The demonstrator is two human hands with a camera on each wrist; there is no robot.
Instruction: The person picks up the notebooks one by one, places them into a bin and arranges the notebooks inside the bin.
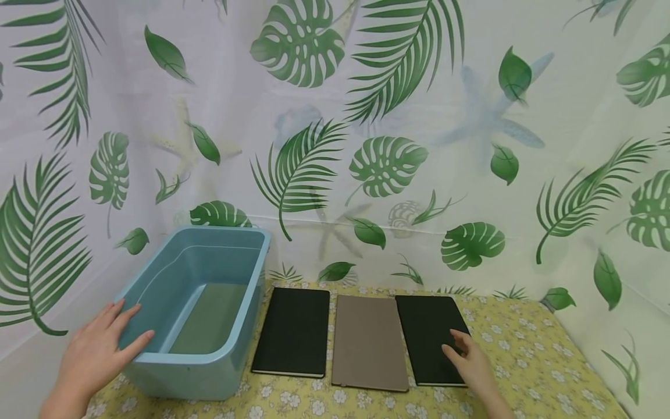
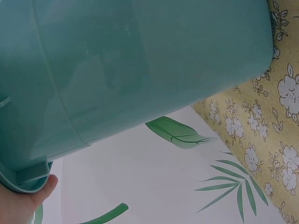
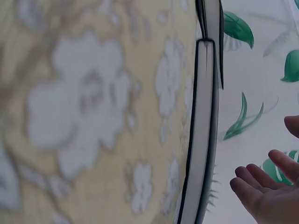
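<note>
My left hand (image 1: 99,343) rests on the near left rim of a blue plastic tub (image 1: 235,349), its fingers and thumb reaching over the edge. In the left wrist view the tub's outer wall (image 2: 140,70) fills much of the picture, with part of the hand (image 2: 18,205) at the rim. My right hand (image 1: 471,361), fingers loosely bent and holding nothing, is over the lower right part of a black notebook (image 1: 429,331). In the right wrist view the hand (image 3: 271,191) appears beside a notebook's pale page edge (image 3: 202,130).
Left of that notebook lie a brown notebook (image 1: 369,343) and another black notebook (image 1: 293,331), in a row beside the tub. A yellow floral cloth (image 1: 544,361) covers the table. Leaf-printed white curtain (image 1: 324,174) hangs behind and along both sides.
</note>
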